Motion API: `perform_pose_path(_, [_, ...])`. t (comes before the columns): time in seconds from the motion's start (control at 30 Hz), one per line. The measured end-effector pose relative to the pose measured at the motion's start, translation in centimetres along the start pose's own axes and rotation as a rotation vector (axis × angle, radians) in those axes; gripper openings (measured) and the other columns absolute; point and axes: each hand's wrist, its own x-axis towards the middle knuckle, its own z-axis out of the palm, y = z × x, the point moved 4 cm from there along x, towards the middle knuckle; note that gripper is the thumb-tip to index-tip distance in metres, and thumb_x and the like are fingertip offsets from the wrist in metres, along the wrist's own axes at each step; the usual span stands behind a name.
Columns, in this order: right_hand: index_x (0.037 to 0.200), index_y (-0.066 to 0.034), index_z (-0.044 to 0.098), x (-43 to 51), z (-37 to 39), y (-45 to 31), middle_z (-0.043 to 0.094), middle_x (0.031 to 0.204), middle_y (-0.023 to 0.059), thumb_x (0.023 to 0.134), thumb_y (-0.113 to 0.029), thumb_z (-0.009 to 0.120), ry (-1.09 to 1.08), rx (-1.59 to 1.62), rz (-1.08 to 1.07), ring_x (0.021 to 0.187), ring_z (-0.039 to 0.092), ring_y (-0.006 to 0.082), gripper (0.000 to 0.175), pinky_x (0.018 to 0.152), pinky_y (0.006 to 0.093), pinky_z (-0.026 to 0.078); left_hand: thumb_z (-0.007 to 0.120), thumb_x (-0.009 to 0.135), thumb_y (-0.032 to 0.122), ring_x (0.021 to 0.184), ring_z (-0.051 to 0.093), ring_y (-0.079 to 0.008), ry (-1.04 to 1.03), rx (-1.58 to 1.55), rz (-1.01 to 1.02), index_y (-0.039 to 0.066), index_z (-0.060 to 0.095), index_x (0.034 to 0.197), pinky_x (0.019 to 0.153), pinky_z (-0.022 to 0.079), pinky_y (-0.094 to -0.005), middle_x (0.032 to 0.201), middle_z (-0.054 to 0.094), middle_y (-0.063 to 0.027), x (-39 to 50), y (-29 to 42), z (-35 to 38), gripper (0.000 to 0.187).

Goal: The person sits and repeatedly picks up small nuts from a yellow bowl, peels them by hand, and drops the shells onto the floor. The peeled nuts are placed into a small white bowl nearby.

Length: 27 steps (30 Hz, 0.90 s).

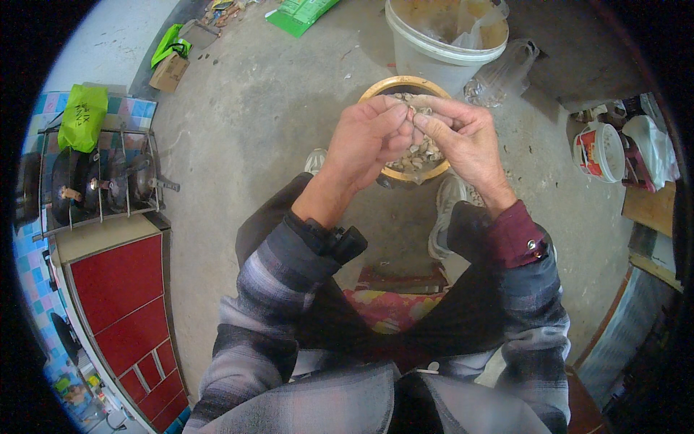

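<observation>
My left hand (371,130) and my right hand (463,130) meet over a round basin with a yellow rim (404,81). Between the thumbs and fingertips of both hands is a small peanut (410,114), with a reddish kernel showing at a break in its pale shell. Below my fingers, the basin holds a heap of peanuts or their shells (416,157); my hands cover part of it. The fingers hide most of the peanut they pinch.
Behind the basin stands a large white plastic bucket (434,59), beside a clear plastic bag (499,81). A metal rack of dark pans (103,184) sits on a red cabinet (122,282) at left. A small white bucket (599,152) is at right. My shoes (450,211) flank the basin.
</observation>
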Motion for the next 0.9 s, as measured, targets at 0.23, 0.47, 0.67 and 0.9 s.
perform_pose_path(0.23, [0.099,0.0035,0.066,-0.3,0.1,-0.8,0.067,0.074,0.0027,0.085,-0.006,0.062,0.009,-0.071,-0.036,0.068,0.060,0.0057,0.018,0.061,0.0204,0.049,0.046,0.097,0.018,0.053,0.042,-0.0057,0.012,-0.019,-0.015,0.003,0.053,0.087,0.042,0.028,-0.0174,0.070,0.052,-0.0015,0.1,-0.5,0.3,0.020])
perform_pose_path(0.47, [0.093,0.0016,0.069,-0.7,-0.1,-1.7,0.066,0.067,0.0016,0.080,-0.007,0.066,0.115,-0.318,-0.204,0.062,0.059,0.0045,0.016,0.056,0.0202,0.047,0.044,0.096,0.016,0.054,0.038,-0.0055,-0.108,-0.135,-0.060,0.003,0.051,0.092,0.042,0.026,-0.0180,0.072,0.048,-0.0005,0.1,-0.8,0.7,0.015])
perform_pose_path(0.67, [0.085,0.0024,0.069,0.1,-0.6,-0.5,0.065,0.064,0.0034,0.079,-0.008,0.066,0.137,-0.033,-0.057,0.055,0.053,0.0030,0.012,0.049,0.0196,0.041,0.046,0.090,0.009,0.053,0.039,-0.0075,-0.072,-0.173,-0.079,0.004,0.052,0.080,0.041,0.024,-0.0211,0.070,0.049,-0.0018,0.3,-0.8,0.3,0.012])
perform_pose_path(0.9, [0.090,0.0016,0.063,0.9,-1.5,2.5,0.058,0.063,0.0036,0.092,-0.034,0.056,0.084,0.223,0.408,0.043,0.037,0.0037,0.037,0.039,0.0205,0.021,0.049,0.082,0.003,0.050,0.039,-0.0073,0.278,-0.015,-0.059,0.001,0.058,0.078,0.043,0.026,-0.0211,0.064,0.048,0.0002,0.2,-1.2,-1.4,0.011])
